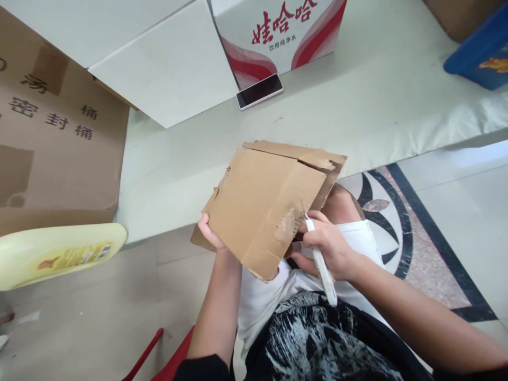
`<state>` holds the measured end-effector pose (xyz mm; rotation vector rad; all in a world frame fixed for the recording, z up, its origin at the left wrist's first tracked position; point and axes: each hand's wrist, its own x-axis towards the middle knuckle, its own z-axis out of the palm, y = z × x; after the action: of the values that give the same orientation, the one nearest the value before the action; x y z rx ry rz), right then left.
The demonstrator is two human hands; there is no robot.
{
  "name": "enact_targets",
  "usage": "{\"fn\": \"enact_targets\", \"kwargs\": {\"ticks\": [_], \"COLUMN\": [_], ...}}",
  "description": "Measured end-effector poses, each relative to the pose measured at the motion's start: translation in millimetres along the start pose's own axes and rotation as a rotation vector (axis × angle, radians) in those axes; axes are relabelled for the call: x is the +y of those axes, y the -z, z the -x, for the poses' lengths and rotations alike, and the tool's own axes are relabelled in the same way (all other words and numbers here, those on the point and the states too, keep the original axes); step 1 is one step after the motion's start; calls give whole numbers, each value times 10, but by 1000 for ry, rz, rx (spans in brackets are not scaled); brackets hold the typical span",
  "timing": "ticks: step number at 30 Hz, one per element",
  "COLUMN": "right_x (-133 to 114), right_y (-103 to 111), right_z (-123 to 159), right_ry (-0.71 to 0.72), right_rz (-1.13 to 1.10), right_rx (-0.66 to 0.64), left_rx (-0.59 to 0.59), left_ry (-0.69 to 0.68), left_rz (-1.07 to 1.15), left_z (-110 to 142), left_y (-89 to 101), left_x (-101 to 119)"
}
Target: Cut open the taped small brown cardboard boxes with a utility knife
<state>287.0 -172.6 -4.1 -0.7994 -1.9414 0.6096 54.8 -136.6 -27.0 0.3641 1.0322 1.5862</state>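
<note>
A flattened brown cardboard piece with a patch of clear tape is held up in front of me above my lap. My left hand grips its lower left edge, fingers closed around the board. My right hand is closed on a white utility knife, whose tip touches the cardboard's right edge near the tape. The knife's handle points down toward my lap.
A pale table lies ahead with a phone, a white and red printed carton, white boxes and a blue bin. A large brown carton and a yellow bottle are at left. Patterned floor at right.
</note>
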Motion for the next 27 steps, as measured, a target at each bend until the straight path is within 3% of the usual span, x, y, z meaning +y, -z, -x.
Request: {"fn": "enact_targets", "kwargs": {"ticks": [4, 8, 16, 21, 27], "right_x": [-23, 18, 78, 45, 36], "right_y": [-46, -79, -4, 31, -85], "right_z": [-17, 7, 47, 81, 68], "right_ry": [57, 83, 15, -220, -367], "right_rz": [-16, 40, 62, -97, -114], "right_rx": [32, -24, 31, 240, 492], "left_rx": [24, 38, 99, 38, 0], "left_ry": [22, 23, -50, -79, 97], "left_rz": [2, -16, -93, -100, -65], "left_z": [15, 27, 39, 74, 51], "left_y": [40, 42, -39, -96, -93], "left_x": [-77, -89, -22, -40, -58]}}
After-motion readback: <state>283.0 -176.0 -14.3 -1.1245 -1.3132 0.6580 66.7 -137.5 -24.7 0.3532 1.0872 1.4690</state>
